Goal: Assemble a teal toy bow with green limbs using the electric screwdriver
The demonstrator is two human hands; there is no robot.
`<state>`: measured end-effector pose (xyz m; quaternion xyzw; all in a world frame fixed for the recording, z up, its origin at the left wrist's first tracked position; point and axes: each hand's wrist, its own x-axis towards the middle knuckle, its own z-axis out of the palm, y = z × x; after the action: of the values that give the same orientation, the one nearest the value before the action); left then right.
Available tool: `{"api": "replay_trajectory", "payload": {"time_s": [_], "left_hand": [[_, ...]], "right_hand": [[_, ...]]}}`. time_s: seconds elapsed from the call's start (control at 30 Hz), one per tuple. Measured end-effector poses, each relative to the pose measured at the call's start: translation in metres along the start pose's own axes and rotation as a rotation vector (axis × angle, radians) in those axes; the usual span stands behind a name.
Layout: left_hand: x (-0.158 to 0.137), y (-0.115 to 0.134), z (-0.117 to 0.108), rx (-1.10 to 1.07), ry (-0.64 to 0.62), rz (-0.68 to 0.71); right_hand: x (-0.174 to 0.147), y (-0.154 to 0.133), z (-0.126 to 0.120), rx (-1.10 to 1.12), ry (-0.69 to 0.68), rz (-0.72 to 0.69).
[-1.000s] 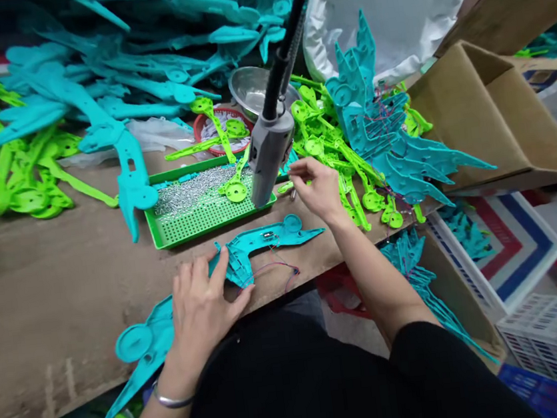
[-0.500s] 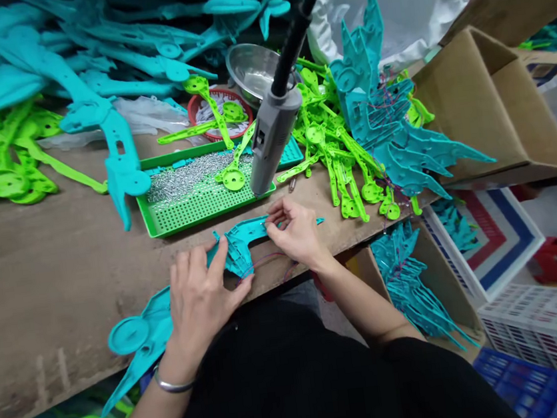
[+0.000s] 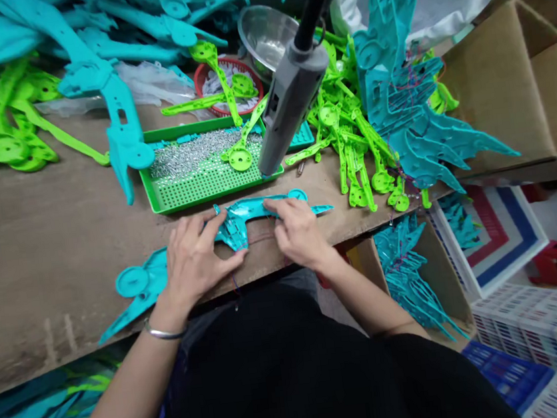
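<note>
"Where was the curved teal plastic piece (image 3: 251, 209)?"

"On the brown tabletop (image 3: 59, 227), near its front edge, just in front of the green perforated plastic tray (image 3: 196, 195)."

"And the left hand (image 3: 193, 255)?"

"Palm down, gripping the piece between thumb and forefinger. A round teal disc (image 3: 132, 281) showed past that hand; whatever joined them was hidden."

"The right hand (image 3: 299, 233)?"

"Fingers curled, forefinger touching the piece's long arm. I couldn't tell whether they pinched anything."

"What was nearby?"

"Small silver metal bits (image 3: 186, 154) lay in the tray. A grey cylindrical tool (image 3: 292, 107) hung from a black shaft (image 3: 320, 6), its tip overlapping the tray's right end in view."
</note>
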<state>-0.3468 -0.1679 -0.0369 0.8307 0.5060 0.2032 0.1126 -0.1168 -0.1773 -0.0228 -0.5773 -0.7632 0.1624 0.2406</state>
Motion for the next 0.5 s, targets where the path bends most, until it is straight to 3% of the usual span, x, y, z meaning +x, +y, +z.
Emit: {"api": "replay_trajectory", "payload": {"time_s": [0.1,0.23,0.33,0.4,0.47,0.5], "left_hand": [[0.004,-0.006,-0.001,0.004,-0.049,-0.015],[0.003,-0.004,-0.002,-0.004,-0.080,-0.029],[-0.003,0.006,-0.001,-0.040,-0.023,-0.025],[-0.012,0.014,-0.006,-0.125,0.094,-0.060],[-0.027,0.018,-0.017,-0.249,0.225,-0.179],[-0.036,0.019,-0.025,-0.320,0.226,-0.249]], "right_hand": [[-0.005,0.021,-0.024,0.240,-0.001,0.038],[-0.034,0.034,-0.043,0.261,0.101,0.183],[-0.057,0.030,-0.034,0.229,0.027,0.174],[-0.066,0.028,-0.022,0.207,0.038,0.152],[-0.069,0.028,-0.009,0.177,0.078,0.138],[-0.070,0.029,-0.005,0.171,0.102,0.135]]}}
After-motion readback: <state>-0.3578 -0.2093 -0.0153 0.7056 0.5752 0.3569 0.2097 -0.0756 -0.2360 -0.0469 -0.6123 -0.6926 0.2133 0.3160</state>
